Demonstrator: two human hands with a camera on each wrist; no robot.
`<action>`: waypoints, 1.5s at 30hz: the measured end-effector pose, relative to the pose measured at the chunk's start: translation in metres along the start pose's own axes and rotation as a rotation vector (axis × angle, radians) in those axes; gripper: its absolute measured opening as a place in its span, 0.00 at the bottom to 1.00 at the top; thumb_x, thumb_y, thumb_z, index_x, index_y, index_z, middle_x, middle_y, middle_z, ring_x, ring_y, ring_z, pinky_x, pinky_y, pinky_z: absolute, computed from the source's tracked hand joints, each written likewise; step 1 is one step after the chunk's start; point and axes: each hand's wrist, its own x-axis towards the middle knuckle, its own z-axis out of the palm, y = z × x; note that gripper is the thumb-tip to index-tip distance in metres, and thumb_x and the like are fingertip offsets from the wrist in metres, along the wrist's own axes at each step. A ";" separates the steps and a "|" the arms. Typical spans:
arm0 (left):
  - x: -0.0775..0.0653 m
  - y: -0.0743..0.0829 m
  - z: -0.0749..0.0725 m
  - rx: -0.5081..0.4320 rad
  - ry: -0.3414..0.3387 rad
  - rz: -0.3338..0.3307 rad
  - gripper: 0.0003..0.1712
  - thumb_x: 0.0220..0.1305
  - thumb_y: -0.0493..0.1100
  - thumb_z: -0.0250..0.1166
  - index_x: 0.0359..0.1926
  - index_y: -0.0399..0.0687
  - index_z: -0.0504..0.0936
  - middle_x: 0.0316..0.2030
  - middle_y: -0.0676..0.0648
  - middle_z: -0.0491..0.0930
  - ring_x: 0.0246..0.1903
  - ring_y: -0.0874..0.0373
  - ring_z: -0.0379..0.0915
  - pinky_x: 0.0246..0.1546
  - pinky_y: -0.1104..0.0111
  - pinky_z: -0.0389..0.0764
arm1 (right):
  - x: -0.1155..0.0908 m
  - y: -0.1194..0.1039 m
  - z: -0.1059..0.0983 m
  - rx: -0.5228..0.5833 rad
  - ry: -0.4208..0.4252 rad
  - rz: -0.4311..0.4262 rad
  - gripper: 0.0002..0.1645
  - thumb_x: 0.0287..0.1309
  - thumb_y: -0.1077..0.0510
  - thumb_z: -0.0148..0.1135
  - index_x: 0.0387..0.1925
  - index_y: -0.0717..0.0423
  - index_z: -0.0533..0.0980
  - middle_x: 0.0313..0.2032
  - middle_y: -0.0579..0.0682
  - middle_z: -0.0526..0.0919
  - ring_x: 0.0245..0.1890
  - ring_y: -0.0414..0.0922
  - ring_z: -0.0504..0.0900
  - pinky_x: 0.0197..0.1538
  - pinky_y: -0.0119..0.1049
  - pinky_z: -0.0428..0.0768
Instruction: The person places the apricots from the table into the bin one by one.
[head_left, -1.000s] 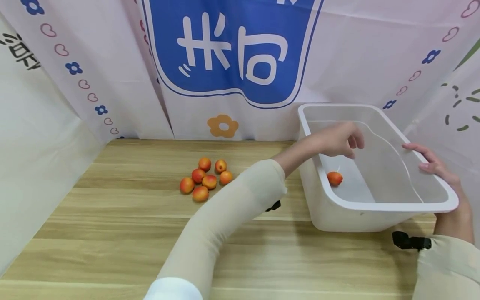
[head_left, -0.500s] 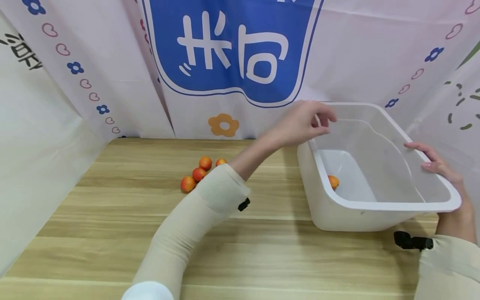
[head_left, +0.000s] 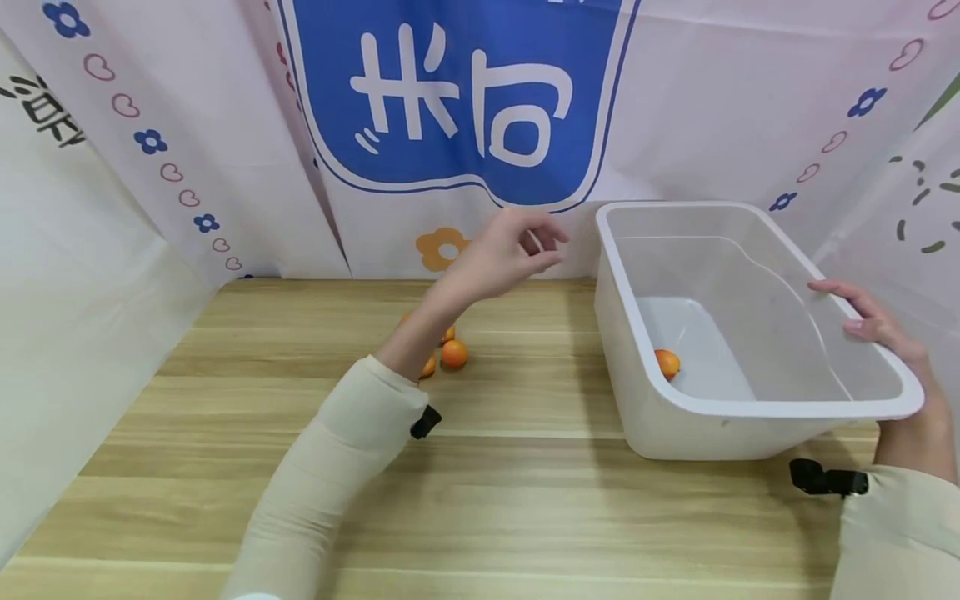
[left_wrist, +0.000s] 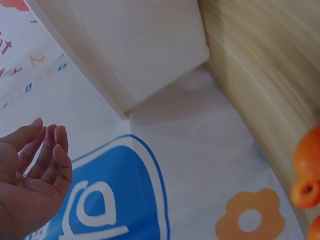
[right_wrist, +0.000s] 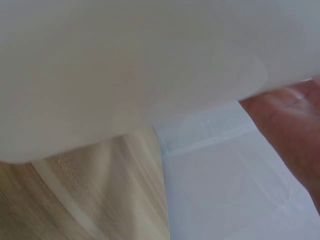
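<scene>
Left hand [head_left: 498, 258] empty, loosely curled; right hand [head_left: 873, 317] grips white tub [head_left: 693, 433] at right.
Orange fruits [head_left: 453, 354] on table [head_left: 525, 508] at left, one fruit [head_left: 667, 363] inside tub. Suggest light pinch, tub steadied.

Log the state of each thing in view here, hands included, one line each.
Left hand: empty, fingers loosely curled, above the table
Right hand: gripping the bin's rim
Bin: open-topped, one fruit visible inside; any tilt unclear
Bin fruit: on the bottom, partly hidden
Loose fruits: on the table, partly hidden by the left arm
Backdrop: hanging, creased
</scene>
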 end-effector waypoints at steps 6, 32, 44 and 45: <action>-0.016 -0.023 -0.012 0.019 0.038 -0.053 0.10 0.69 0.34 0.68 0.49 0.35 0.86 0.39 0.41 0.86 0.38 0.50 0.83 0.44 0.65 0.86 | -0.001 0.000 0.003 -0.074 0.054 -0.004 0.42 0.67 0.76 0.19 0.68 0.54 0.73 0.55 0.53 0.83 0.44 0.46 0.88 0.37 0.38 0.89; -0.065 -0.095 -0.034 0.060 0.060 -0.178 0.09 0.65 0.28 0.69 0.45 0.29 0.86 0.38 0.36 0.85 0.39 0.44 0.83 0.48 0.56 0.85 | -0.005 0.001 0.007 -0.063 0.125 -0.006 0.42 0.67 0.76 0.18 0.68 0.56 0.72 0.56 0.54 0.82 0.43 0.46 0.88 0.35 0.39 0.89; -0.084 -0.131 -0.043 0.098 -0.007 -0.270 0.12 0.66 0.27 0.67 0.49 0.23 0.83 0.46 0.28 0.83 0.44 0.36 0.84 0.51 0.52 0.86 | -0.005 0.000 0.003 0.030 0.064 0.005 0.41 0.68 0.75 0.19 0.69 0.56 0.71 0.59 0.55 0.80 0.47 0.49 0.88 0.39 0.44 0.89; -0.086 -0.134 -0.043 0.101 -0.011 -0.283 0.12 0.67 0.27 0.66 0.49 0.23 0.83 0.47 0.28 0.83 0.45 0.36 0.84 0.51 0.52 0.85 | -0.006 0.000 0.003 0.032 0.074 0.005 0.40 0.69 0.75 0.19 0.69 0.56 0.71 0.59 0.55 0.81 0.46 0.49 0.88 0.39 0.44 0.89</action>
